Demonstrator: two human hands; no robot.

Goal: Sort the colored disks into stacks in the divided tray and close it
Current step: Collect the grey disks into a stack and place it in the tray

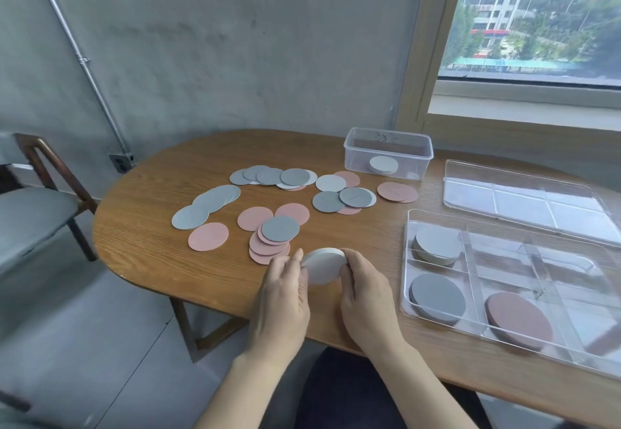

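Both hands hold a stack of white disks (323,264) just above the table's near edge. My left hand (281,297) cups its left side and my right hand (364,294) grips its right side. The clear divided tray (524,334) lies at the right. It holds a white stack (437,246), a dark grey stack (437,298) and a pink stack (519,319). Its hinged lid (524,193) lies open behind it. Loose grey, pink and white disks (280,228) are scattered over the table's middle.
A clear plastic box (388,153) with white disks (383,165) inside stands at the back of the wooden table (141,240). A chair (37,207) stands to the left. A window sill runs along the right behind the tray.
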